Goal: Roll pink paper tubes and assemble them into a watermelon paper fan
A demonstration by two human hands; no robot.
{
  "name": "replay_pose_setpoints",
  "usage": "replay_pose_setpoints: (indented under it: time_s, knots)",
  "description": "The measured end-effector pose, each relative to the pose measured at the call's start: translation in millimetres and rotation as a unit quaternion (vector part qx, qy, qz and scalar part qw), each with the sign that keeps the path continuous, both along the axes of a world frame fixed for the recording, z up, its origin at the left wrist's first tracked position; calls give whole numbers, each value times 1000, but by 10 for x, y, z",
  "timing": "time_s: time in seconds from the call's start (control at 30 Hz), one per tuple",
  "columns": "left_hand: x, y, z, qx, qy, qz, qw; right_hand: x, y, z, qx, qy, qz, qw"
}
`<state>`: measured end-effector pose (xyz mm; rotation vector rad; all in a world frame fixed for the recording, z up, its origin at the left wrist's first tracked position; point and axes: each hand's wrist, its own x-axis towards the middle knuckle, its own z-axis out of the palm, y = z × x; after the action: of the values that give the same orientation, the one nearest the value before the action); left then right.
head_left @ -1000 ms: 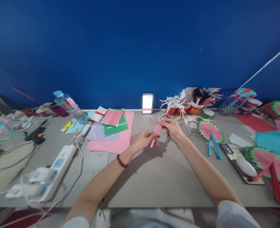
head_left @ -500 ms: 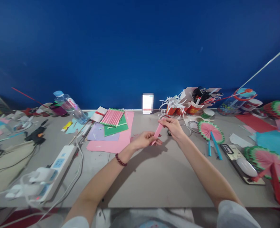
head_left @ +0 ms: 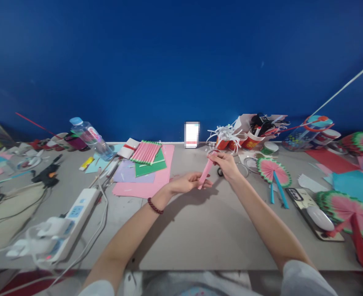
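A narrow pink paper strip [head_left: 205, 174], seemingly folded, slants between my two hands above the desk. My right hand [head_left: 226, 164] pinches its upper end between thumb and fingers. Lower down, my left hand [head_left: 189, 182] holds the strip near its bottom end, with fingertips stretched out behind it. On the desk just behind my right hand lie scissors [head_left: 220, 172], mostly hidden. Left of my hands, a pleated pink paper piece with green edges [head_left: 146, 151] rests on green paper [head_left: 152, 166], with purple and pink sheets [head_left: 164, 181] underneath.
Paper fans [head_left: 274, 170] lie on the right, near a phone with a white mouse [head_left: 320, 218] on it. Red cups [head_left: 251, 141] stand by the wall. A power strip [head_left: 78, 213], glue gun [head_left: 47, 174] and bottle [head_left: 92, 137] are on the left.
The pink strip and both hands have shifted slightly. My left hand's fingers now lie more behind the strip's lower end; my right hand keeps its pinch on the top.
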<state>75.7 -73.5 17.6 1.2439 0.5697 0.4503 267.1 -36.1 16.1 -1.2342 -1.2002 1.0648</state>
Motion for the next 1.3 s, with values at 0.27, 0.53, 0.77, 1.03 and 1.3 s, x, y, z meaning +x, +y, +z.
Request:
replay_pose_setpoints:
  time_s: [0.27,0.53,0.77,1.03,1.3]
  knots:
    - [-1,14,-42,-3,-12,-21,1000,23,29,-43,-4,3,5,1000]
    - [-27,-26,40,-13,-46,-68,997,17,21,-24,-40,22,5,999]
    - [1,-9,2,-5,-41,-52,998,10,-1,21,-46,18,17,999]
    - [82,44,-137,-13,-11,106,994,-50,-37,20,-22,33,67,997]
    - [18,113,-257,-137,-109,41,984,-81,-108,134,-68,163,155,972]
